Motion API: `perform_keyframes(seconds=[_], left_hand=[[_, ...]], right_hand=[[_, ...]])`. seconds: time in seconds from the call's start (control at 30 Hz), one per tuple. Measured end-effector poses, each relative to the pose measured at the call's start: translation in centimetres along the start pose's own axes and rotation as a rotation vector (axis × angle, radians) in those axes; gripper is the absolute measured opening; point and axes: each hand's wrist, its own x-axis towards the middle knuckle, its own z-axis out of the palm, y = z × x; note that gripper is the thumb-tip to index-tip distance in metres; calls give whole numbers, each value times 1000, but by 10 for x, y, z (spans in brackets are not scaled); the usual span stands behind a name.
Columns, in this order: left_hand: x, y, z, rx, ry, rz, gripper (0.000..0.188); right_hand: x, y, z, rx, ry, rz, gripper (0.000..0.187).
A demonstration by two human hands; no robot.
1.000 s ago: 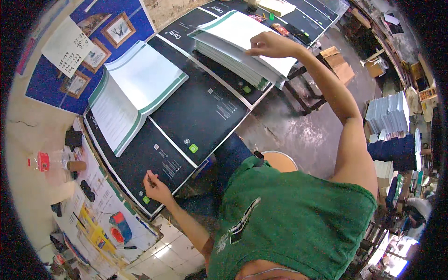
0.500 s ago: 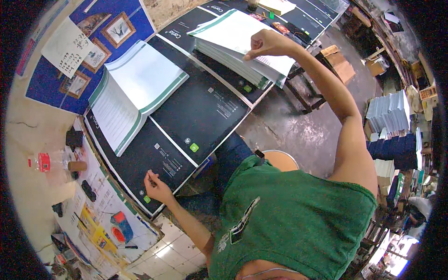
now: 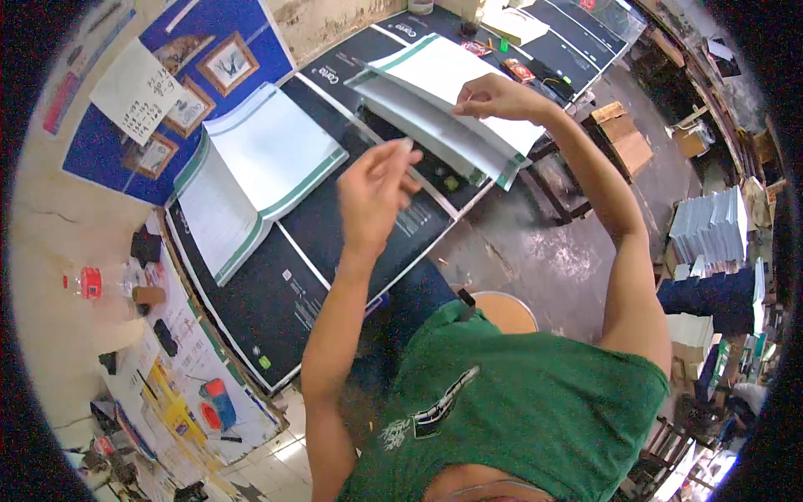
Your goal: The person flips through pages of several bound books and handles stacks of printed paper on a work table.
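A stack of printed sheets (image 3: 493, 63) with green edge bands lies on the dark table at the far middle. My right hand (image 3: 510, 99) pinches a sheet of paper (image 3: 418, 113) from that stack; its near edge is raised and bowed. Close to the raised edge hovers my left hand (image 3: 372, 197), slightly blurred, fingers loosely bent and apart, with nothing visible in it. To the left, a second set of green-banded sheets (image 3: 276, 155) lies spread, one part folded over toward the near left.
Black boards with white seams cover the table (image 3: 259, 314). Small red packets (image 3: 519, 71) and a paper pad (image 3: 517, 27) sit beyond the stack. A round stool (image 3: 502, 311) stands by my body. On the right are paper piles (image 3: 709, 226) and a cardboard box (image 3: 623, 138).
My left hand has risen from the table's near left and moved over toward the stack. The sheet in my right hand is lifted higher along its near edge.
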Motion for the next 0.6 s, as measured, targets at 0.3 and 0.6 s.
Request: perform_keyframes(seconds=[0.3, 0.6], left_hand=[[96, -25, 67, -150, 64, -246, 34], [105, -37, 75, -188, 109, -210, 28]], right_hand=[[-4, 7, -9, 126, -25, -120, 42], [2, 11, -9, 107, 8, -98, 47]])
